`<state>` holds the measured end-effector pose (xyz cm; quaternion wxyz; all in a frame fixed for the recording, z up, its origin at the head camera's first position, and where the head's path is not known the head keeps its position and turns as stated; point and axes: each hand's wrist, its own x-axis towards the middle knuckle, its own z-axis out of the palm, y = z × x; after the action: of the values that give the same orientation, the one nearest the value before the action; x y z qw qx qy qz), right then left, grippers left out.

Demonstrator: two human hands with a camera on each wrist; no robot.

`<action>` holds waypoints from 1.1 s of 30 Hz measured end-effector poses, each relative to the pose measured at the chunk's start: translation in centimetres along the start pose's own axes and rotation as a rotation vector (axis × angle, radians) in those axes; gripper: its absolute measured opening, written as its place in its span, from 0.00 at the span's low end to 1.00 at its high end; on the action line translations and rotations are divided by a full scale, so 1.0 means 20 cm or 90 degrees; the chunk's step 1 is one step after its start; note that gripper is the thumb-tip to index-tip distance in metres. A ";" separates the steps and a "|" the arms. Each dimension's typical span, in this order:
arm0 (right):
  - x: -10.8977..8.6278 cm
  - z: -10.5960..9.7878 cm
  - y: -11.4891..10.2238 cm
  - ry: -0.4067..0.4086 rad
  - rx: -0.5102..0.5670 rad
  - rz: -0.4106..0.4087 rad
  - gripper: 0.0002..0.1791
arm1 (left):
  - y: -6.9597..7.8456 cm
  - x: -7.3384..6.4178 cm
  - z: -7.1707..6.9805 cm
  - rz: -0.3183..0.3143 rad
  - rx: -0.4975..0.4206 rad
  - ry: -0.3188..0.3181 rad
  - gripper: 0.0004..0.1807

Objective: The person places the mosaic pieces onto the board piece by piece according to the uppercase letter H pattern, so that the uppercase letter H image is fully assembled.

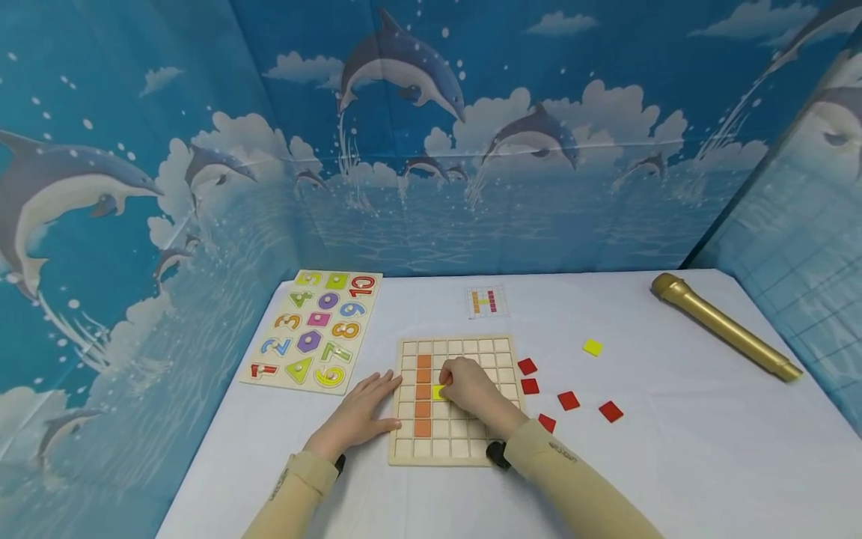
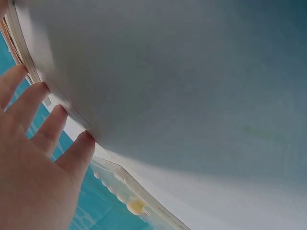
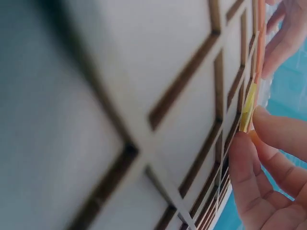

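Observation:
A wooden grid board [image 1: 458,449] lies on the white table, with a column of orange square tiles [image 1: 423,410] in its second column. Just right of that column is a yellow tile [image 1: 438,393], which my right hand [image 1: 471,385] pinches at its right side. The right wrist view shows thumb and fingertips right at the yellow tile [image 3: 248,106], low over the grid. Fingers spread, my left hand [image 1: 360,415] rests on the table with its fingertips and thumb at the board's left edge. In the left wrist view the left hand [image 2: 43,158] has its fingers extended.
Several red tiles [image 1: 569,400] and another yellow tile [image 1: 592,347] lie right of the board. A small pattern card [image 1: 500,302] is behind it. At the back left lies a number puzzle board [image 1: 316,314], and a gold microphone [image 1: 723,326] at the far right.

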<state>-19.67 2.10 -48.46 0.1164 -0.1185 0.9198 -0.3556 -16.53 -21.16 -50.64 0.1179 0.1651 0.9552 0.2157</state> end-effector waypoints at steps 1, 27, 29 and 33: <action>0.00 -0.01 0.00 0.001 0.005 0.001 0.05 | 0.00 0.00 0.00 0.002 0.001 0.001 0.42; -0.16 -0.71 0.68 0.174 0.045 0.154 0.19 | -0.01 -0.01 0.00 0.028 0.000 0.004 0.42; -0.18 -0.76 0.74 0.179 0.039 0.166 0.21 | -0.01 -0.01 0.00 0.027 0.001 0.007 0.42; -0.21 -0.82 0.83 0.185 0.029 0.192 0.24 | -0.02 -0.01 0.00 0.027 0.004 0.011 0.42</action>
<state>-22.89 25.59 -47.41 0.0373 0.0756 0.9258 -0.3685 -16.46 -21.49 -50.73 0.1048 0.1840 0.9530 0.2165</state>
